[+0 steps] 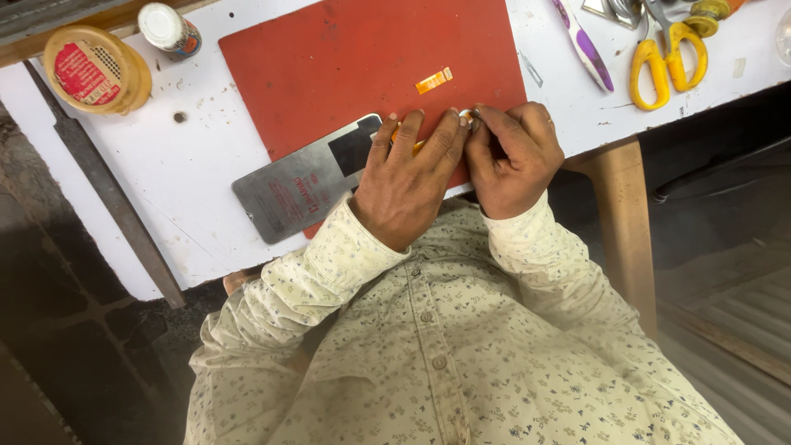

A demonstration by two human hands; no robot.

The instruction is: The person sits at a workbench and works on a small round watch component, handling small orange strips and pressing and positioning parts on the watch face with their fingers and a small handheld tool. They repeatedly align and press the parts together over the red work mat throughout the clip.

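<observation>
My left hand (404,177) lies flat on the red mat (371,58), its fingers pressing down an orange strip (418,147) that shows only between them. My right hand (515,156) is curled beside it, with its fingertips pinched on a small silvery piece (466,114) at the strip's end. The two hands touch at the fingertips. A grey metal plate (297,189) sits under my left wrist, half on the mat. A short cut piece of orange strip (434,80) lies loose on the mat just above my hands.
On the white table (189,165) are yellow-handled scissors (669,53) and a purple-and-white tool (587,45) at the far right. A yellow-lidded jar (95,67) and a white-capped bottle (169,29) stand far left. A long metal bar (107,189) lies along the left edge.
</observation>
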